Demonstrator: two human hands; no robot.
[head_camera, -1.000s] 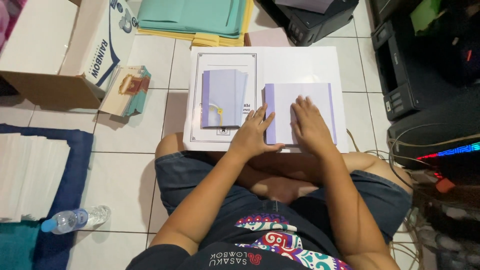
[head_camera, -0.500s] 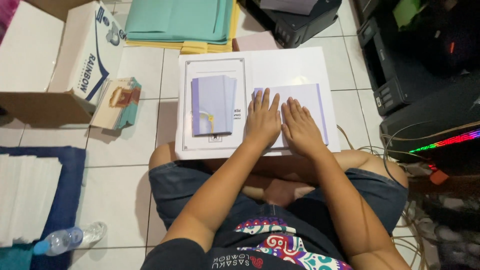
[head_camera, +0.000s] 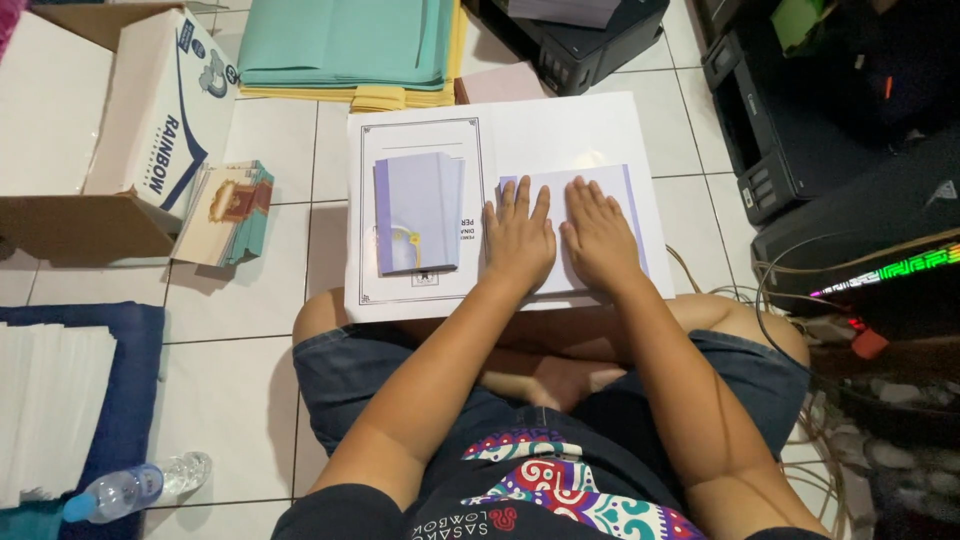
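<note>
A pale booklet (head_camera: 575, 225) is pressed flat under the left hand (head_camera: 518, 238) and right hand (head_camera: 600, 235), fingers spread and grasping nothing, its long axis running sideways beneath both

You have two hands on the work: your left hand (head_camera: 518, 235) and right hand (head_camera: 600, 235). Around you are one cardboard box (head_camera: 110, 120), one water bottle (head_camera: 135, 487), two printers (head_camera: 575, 30) (head_camera: 800, 110), and one stack of green sheets (head_camera: 345, 45).
</note>
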